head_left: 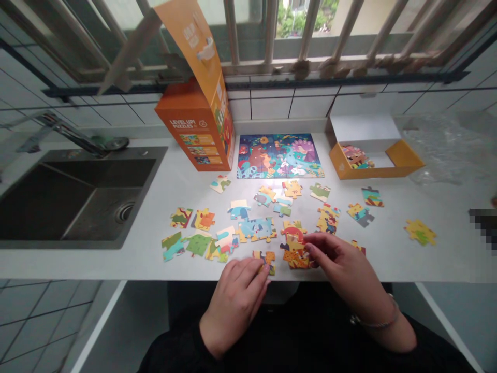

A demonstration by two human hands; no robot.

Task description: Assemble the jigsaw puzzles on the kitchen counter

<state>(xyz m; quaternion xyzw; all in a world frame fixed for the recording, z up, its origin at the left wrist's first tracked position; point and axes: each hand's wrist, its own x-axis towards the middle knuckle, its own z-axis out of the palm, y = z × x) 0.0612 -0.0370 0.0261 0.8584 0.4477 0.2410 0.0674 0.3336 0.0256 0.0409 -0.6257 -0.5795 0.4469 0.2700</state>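
Observation:
Many colourful jigsaw pieces lie scattered on a white counter (388, 259). My left hand (236, 295) rests at the counter's front edge, its fingertips pressed on a small piece (267, 257). My right hand (341, 261) has its fingers curled on a joined orange and red cluster of pieces (294, 243) just right of that piece. A blue joined cluster (256, 228) lies just behind my left hand. A finished puzzle picture (279, 155) lies flat near the wall.
An orange puzzle box (198, 132) stands open at the back, left of the finished picture. An orange tray (404, 163) with a few pieces sits at the back right. A dark sink (77, 202) and tap (66, 129) fill the left. Clear plastic wrap (446, 150) lies far right.

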